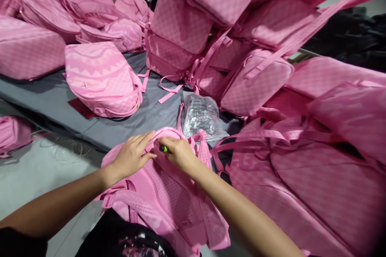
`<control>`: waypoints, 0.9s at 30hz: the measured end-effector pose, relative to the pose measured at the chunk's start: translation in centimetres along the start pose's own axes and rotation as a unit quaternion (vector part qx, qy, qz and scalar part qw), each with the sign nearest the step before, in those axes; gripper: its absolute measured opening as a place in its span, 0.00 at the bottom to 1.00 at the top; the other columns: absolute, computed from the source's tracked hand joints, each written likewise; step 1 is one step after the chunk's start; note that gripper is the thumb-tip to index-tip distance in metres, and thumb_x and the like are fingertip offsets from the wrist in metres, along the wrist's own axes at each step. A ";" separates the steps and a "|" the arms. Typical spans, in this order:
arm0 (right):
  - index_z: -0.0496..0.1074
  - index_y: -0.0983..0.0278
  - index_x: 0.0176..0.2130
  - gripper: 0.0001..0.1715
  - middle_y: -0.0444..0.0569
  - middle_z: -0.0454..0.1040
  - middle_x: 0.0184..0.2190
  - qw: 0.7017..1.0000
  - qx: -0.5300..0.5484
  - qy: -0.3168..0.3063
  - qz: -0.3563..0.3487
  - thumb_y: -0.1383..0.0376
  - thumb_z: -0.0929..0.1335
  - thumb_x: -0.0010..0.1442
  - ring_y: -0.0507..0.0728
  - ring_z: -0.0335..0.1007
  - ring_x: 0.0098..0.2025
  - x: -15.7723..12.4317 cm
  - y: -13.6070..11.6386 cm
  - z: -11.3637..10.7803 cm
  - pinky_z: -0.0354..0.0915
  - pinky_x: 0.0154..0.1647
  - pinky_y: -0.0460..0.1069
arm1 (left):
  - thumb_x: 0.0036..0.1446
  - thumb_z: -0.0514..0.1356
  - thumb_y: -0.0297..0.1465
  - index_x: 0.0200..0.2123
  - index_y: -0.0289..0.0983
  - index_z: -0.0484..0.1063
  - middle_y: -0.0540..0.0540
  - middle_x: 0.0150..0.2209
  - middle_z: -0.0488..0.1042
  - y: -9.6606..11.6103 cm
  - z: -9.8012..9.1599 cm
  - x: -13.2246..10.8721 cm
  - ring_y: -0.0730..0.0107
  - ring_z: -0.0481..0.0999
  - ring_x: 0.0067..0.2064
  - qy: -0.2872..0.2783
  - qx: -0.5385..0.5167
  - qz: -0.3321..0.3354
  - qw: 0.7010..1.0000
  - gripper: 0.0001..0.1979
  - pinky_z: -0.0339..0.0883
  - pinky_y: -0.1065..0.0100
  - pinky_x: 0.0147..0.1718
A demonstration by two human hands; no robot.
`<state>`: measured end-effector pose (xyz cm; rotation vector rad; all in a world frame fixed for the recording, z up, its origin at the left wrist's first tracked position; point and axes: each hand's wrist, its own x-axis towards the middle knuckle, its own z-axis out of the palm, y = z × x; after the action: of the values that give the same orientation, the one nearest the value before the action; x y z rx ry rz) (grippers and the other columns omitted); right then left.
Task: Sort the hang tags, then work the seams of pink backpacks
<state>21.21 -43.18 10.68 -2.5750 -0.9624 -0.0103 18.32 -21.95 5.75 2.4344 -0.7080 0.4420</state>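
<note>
left of the clear packet [202, 118], a patterned backpack [102, 76] is supported by grey cloth [93, 128]. nearer than the packet, the held backpack [173, 192] is touched along its top edge by the left hand [132, 153]; whether fabric is pinched cannot be told. the black-and-green tool [164, 149] is clasped in the right hand [179, 153]; fabric could be scuffed by a slip. right of the packet, leaning piled backpacks [256, 84] could be toppled if knocked.

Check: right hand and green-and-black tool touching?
Touching. The head view shows the right hand closed around the green-and-black tool, its dark end poking out.
</note>
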 end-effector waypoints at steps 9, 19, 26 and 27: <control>0.76 0.61 0.41 0.06 0.47 0.77 0.34 0.986 -0.159 0.009 -0.055 0.68 0.67 0.67 0.53 0.71 0.34 -0.9 0.6 0.6 0.52 0.29 0.47 | 0.60 0.66 0.31 0.67 0.38 0.57 0.39 0.61 0.73 0.4 0.2 0.3 0.55 0.75 0.59 -0.009 -0.013 -0.020 1.000 0.35 0.72 0.53 0.58; 0.75 0.64 0.45 0.12 0.52 0.78 0.46 0.959 -0.232 -0.149 -0.061 0.73 0.64 0.67 0.56 0.79 0.41 -0.7 0.6 -1.4 0.67 0.33 0.48 | 0.51 0.73 0.29 0.70 0.36 0.52 0.35 0.64 0.68 0.2 0.5 0.4 0.54 0.72 0.63 -0.074 -0.020 -0.071 0.995 0.48 0.69 0.55 0.62; 0.75 0.66 0.48 0.18 0.58 0.78 0.45 0.923 -0.271 -0.220 0.160 0.77 0.62 0.64 0.59 0.81 0.40 -8.1 -1.1 -3.2 0.69 0.33 0.48 | 0.50 0.70 0.36 0.72 0.35 0.49 0.35 0.68 0.63 -0.7 -2.0 -0.4 0.49 0.67 0.67 -0.162 -0.105 -0.226 0.955 0.51 0.64 0.55 0.64; 0.74 0.65 0.49 0.18 0.58 0.78 0.46 0.927 -0.258 -0.202 0.184 0.76 0.62 0.65 0.59 0.80 0.43 -9.2 -1.6 -3.1 0.70 0.35 0.48 | 0.47 0.71 0.39 0.71 0.34 0.53 0.35 0.68 0.63 -1.3 -2.2 -0.9 0.46 0.67 0.67 -0.182 -0.105 -0.245 0.947 0.51 0.64 0.54 0.64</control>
<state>13.58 -49.00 12.82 -3.3008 -0.6397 0.4426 18.02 -19.37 6.55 2.3916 -0.2492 -0.2735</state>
